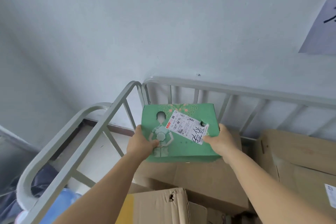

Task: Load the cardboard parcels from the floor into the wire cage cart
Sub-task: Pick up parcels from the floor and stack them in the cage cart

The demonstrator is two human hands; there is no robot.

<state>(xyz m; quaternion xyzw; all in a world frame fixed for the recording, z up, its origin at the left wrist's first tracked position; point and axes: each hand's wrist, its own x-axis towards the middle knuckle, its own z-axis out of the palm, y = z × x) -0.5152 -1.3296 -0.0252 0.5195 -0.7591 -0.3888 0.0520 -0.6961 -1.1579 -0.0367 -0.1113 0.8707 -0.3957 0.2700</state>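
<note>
— What are the hands doing with the green parcel [181, 132]?

— Both are gripping it. The left hand [141, 142] is clasping the parcel's left edge, thumb lying across the printed top face near the drawn figure, the other fingers going under and out of sight. The right hand [221, 140] is clasping the right edge, thumb pressing on the corner of the white shipping label [188, 126].

— And where is the parcel sitting?

— It is being held inside the wire cage cart [236, 91], near the back left corner, over a big brown parcel [196, 178]. I cannot tell whether the two are touching or just apart.

— What else is lying in the cart?

— A tall brown carton [298, 154] is standing to the right, and a torn brown box [163, 205] is lying nearest the camera. A pale wall [127, 23] is rising behind the cart rails.
</note>
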